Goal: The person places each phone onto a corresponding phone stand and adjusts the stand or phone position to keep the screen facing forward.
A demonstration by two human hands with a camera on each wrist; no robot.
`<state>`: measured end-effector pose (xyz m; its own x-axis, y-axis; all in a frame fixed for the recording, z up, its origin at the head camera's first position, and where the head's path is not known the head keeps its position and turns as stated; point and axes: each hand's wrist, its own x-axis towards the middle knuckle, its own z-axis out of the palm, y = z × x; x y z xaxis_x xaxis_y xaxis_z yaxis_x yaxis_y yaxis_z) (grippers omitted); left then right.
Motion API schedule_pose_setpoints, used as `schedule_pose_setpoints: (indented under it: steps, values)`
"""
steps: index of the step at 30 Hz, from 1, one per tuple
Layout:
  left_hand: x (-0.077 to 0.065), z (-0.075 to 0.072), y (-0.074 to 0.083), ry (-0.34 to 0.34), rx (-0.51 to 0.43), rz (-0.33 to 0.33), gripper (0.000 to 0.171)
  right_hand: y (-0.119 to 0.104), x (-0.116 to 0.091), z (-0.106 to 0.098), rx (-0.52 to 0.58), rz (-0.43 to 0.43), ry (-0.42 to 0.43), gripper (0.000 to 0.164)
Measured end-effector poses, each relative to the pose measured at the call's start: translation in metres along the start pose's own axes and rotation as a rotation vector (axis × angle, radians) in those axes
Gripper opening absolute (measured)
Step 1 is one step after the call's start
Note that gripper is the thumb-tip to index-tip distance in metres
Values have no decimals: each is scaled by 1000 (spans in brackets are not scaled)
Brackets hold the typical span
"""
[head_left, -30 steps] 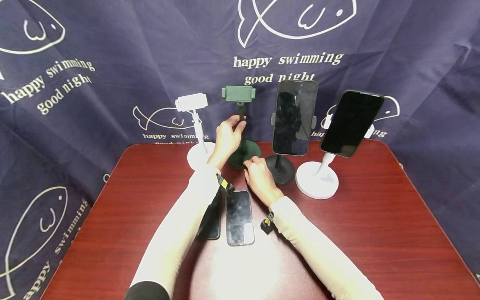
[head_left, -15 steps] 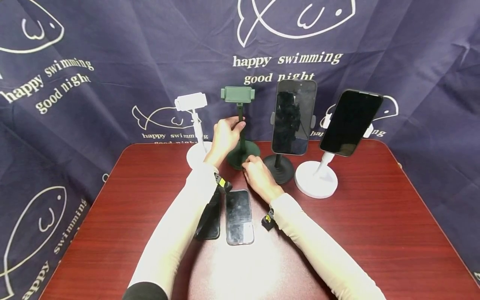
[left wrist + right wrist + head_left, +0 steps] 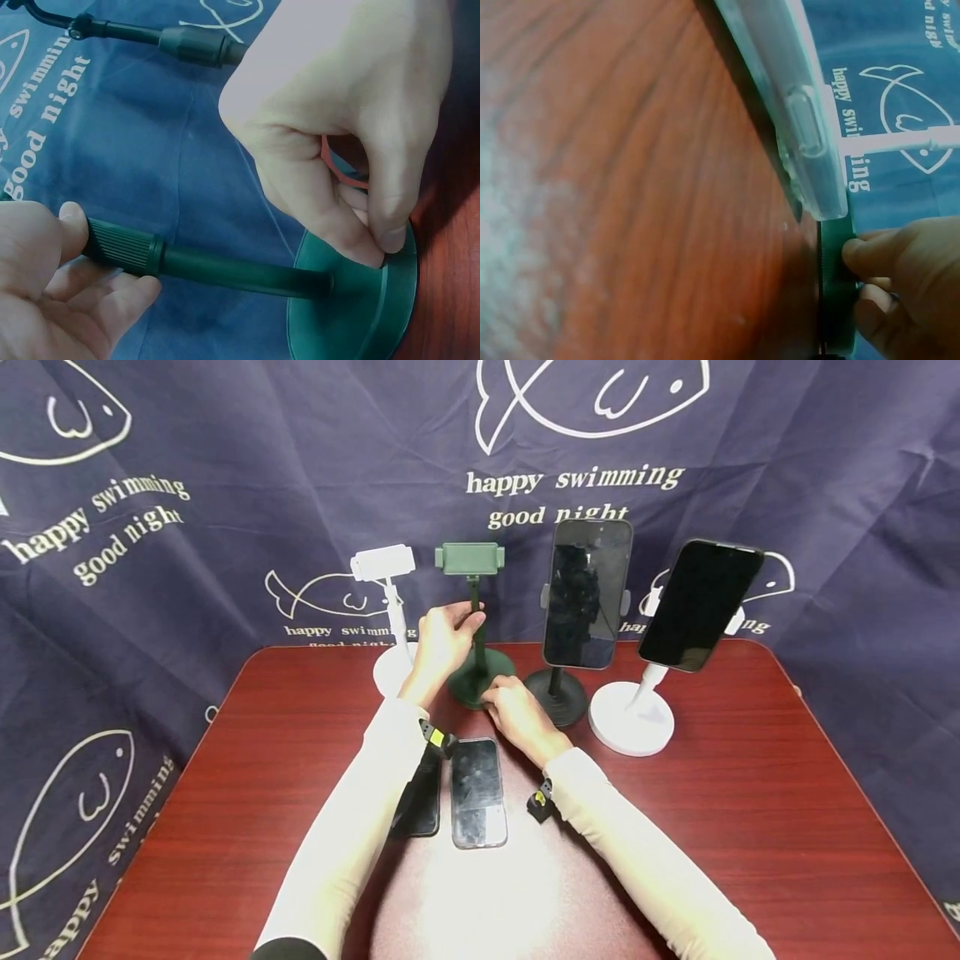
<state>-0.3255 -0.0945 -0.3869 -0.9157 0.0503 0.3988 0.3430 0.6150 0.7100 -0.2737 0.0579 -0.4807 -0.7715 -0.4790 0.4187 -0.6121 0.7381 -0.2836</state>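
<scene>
A green phone stand (image 3: 478, 662) with a bare clamp (image 3: 469, 559) on top stands upright at the back middle of the table. My left hand (image 3: 442, 643) grips its post; in the left wrist view the thumb and fingers lie about the ribbed collar (image 3: 124, 247). At the front right edge of the round green base (image 3: 394, 300), my right hand (image 3: 519, 714) pinches the rim between thumb and fingers. The right wrist view shows that hand (image 3: 915, 281) on the same rim (image 3: 838, 292). Two phones lie flat in front, a grey one (image 3: 478, 793) and a black one (image 3: 422, 797) partly under my left forearm.
Left of the green stand is a white phone stand (image 3: 396, 610) with a bare clamp. To the right, a black stand (image 3: 558, 700) and another white stand (image 3: 632, 718) each hold a phone. A dark blue printed cloth (image 3: 225, 527) hangs behind the red-brown table (image 3: 720, 827).
The green stand has slid a little toward me and slightly left, its clamp now lower in view. My left hand has moved with it; the right stays at the base rim.
</scene>
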Motion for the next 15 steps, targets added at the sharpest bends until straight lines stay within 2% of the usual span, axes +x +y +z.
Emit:
schedule_pose_setpoints:
  steps: [10, 15]
  values:
    - [-13, -5, 0, -15, -49, -40, 23, 1, -6, -4, 19, -52, -44, 12]
    - [-19, -6, 0, -14, -48, -32, 22, 1, -9, -5, 42, -73, -40, 12]
